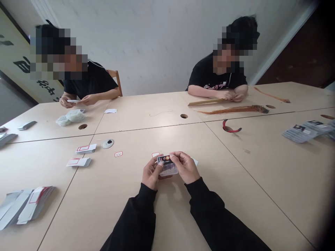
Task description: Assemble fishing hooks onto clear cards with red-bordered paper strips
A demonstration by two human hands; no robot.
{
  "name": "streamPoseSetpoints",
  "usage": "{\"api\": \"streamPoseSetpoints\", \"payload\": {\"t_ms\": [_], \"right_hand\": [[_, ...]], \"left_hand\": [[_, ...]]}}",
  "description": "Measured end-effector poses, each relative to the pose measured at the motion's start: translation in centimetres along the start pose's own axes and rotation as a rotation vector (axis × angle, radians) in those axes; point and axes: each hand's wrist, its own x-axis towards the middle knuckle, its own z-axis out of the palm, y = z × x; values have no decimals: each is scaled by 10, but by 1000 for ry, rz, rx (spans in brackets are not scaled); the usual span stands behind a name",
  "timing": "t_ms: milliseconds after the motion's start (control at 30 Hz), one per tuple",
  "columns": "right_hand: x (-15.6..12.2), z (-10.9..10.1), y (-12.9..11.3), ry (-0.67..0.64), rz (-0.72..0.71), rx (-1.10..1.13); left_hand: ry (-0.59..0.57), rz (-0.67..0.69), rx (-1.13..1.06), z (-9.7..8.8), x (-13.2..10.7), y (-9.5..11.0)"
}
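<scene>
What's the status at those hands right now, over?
Left hand and right hand both pinching a small packet with a dark top, over the table. Loose red-edged sticker just beyond. Nothing in the way.

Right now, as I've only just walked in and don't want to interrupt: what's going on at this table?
The camera wearer's left hand and right hand pinch a small packet with a dark label just above the table. Across it, one person fingers a white card; another person holds a wooden strip beside a bundle of orange strands. Stacks of red-bordered cards lie to the left.
</scene>
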Motion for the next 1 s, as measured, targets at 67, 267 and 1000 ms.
{"api": "streamPoseSetpoints", "payload": {"t_ms": [67, 267, 1000], "right_hand": [[1, -1, 1, 24, -1, -16], [-3, 5, -1, -19, -50, -39], [12, -62, 43, 217, -214, -840]], "left_hand": [[0, -5, 17, 1, -1, 0], [74, 2, 56, 2, 1, -2], [59, -15, -54, -7, 2, 8]]}}
